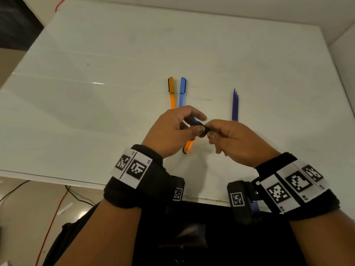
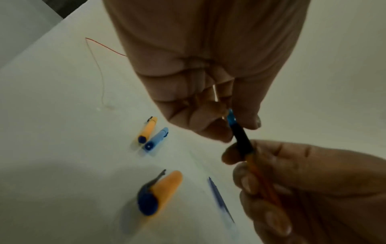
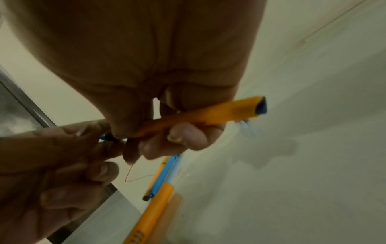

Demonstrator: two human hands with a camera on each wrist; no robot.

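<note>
Above the white table (image 1: 96,112), both hands meet on one orange pen (image 3: 208,115). My right hand (image 1: 210,131) grips its orange barrel (image 2: 261,181), whose blue back end points away in the right wrist view. My left hand (image 1: 200,122) pinches the pen's dark front section (image 2: 242,138) between thumb and fingers, and a light blue tip (image 2: 231,117) shows at those fingers. An orange cap (image 2: 160,191) with a dark blue end and clip lies on the table under the hands; it also shows below the left palm as the cap (image 1: 189,146).
A capped orange pen (image 1: 171,93) and a capped light blue pen (image 1: 182,92) lie side by side beyond the hands. Blue refills (image 1: 235,106) lie to the right. A red wire (image 2: 100,66) trails at the table's far left. The table's near edge (image 1: 57,179) is close to my wrists.
</note>
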